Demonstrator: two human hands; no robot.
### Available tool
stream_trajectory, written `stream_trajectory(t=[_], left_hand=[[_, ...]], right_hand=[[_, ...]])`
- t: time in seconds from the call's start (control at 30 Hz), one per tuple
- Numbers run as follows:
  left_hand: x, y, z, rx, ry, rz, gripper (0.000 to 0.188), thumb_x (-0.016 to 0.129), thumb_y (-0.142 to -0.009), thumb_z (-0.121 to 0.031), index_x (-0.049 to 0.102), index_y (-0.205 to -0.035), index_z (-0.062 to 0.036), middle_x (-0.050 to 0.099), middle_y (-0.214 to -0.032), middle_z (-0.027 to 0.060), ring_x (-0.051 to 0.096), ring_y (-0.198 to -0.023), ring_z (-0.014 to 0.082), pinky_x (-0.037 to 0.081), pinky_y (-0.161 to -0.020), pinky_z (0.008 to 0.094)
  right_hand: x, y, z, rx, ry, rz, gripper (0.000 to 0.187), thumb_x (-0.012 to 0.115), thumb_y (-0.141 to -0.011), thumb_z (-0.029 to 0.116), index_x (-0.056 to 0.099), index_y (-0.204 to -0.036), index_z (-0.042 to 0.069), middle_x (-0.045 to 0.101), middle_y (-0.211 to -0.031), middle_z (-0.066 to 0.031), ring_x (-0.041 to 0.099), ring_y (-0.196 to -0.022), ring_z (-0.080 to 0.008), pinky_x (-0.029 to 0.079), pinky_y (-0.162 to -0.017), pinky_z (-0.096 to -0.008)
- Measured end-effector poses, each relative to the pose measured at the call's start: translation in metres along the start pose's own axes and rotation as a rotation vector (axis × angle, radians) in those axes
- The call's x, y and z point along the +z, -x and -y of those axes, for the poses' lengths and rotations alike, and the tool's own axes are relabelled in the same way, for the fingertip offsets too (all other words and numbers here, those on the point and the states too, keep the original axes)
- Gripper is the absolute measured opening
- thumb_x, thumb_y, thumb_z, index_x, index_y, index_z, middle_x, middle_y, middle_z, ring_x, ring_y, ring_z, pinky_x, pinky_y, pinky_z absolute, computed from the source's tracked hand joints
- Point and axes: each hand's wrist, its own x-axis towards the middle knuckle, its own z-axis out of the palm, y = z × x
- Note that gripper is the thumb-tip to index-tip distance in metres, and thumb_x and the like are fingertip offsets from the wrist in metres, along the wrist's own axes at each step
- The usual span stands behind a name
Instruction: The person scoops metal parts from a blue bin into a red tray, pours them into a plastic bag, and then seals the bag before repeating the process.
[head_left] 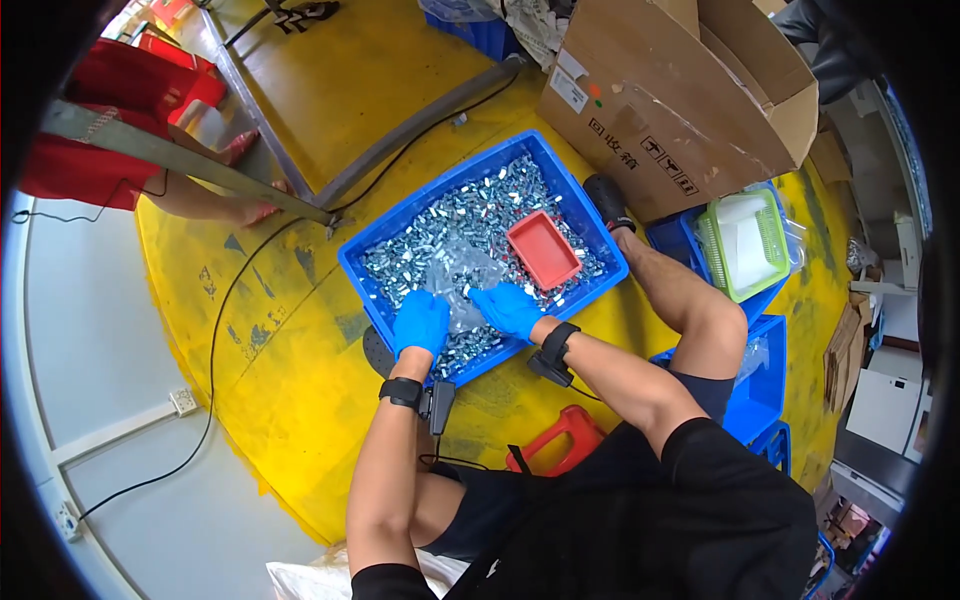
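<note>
A blue plastic bin (350,262) full of small shiny metal pieces (412,240) stands on the floor between my legs. Over the pieces lies a clear plastic bag (462,272). In a blue glove, my left hand (421,322) is closed on the bag's near left side. My right hand (507,310), gloved the same way, pinches the bag's right side. The fingertips of both hands are partly hidden by the gloves' backs and the bag. A red rectangular tray (544,250) rests on the pieces to the right of the bag.
A large cardboard box (670,110) stands at the far right. Beside my right leg are a green basket (745,245) and a blue crate (755,385). A red plastic stool (562,440) is near me. A black cable (213,360) crosses the yellow floor; another person's leg (205,200) shows far left.
</note>
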Motion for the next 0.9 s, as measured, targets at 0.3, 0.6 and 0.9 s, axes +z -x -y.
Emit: stream_trajectory(t=[0.3, 0.6, 0.9], left_hand=[[0.031, 0.011, -0.04, 0.036, 0.185, 0.075, 0.016, 0.048, -0.074, -0.015, 0.057, -0.082, -0.0048, 0.053, -0.09, 0.0214, 0.051, -0.084, 0.0367, 0.042, -0.07, 0.042], [0.007, 0.021, -0.056, 0.094, 0.074, 0.489, 0.024, 0.053, -0.074, -0.021, 0.056, -0.093, -0.0067, 0.057, -0.085, 0.0188, 0.055, -0.078, 0.0355, 0.044, -0.067, 0.0394], [-0.077, 0.035, -0.03, -0.209, 0.217, -0.048, 0.026, 0.054, -0.075, -0.025, 0.057, -0.094, -0.0065, 0.06, -0.087, 0.015, 0.058, -0.078, 0.0275, 0.044, -0.069, 0.0336]], right_hand=[[0.03, 0.014, -0.048, 0.171, -0.866, 0.064, 0.03, 0.055, -0.076, 0.031, 0.057, -0.067, 0.002, 0.053, -0.059, -0.0085, 0.052, -0.055, -0.0172, 0.039, -0.052, -0.0286], [0.032, -0.012, -0.009, 0.506, -0.374, 0.108, 0.05, 0.049, -0.073, 0.049, 0.06, -0.081, 0.001, 0.058, -0.082, -0.0225, 0.057, -0.075, -0.0324, 0.043, -0.065, -0.0419], [0.002, -0.036, 0.015, 0.333, -0.386, -0.228, 0.044, 0.047, -0.076, 0.042, 0.06, -0.085, 0.001, 0.057, -0.081, -0.0226, 0.056, -0.07, -0.0363, 0.044, -0.06, -0.0427]])
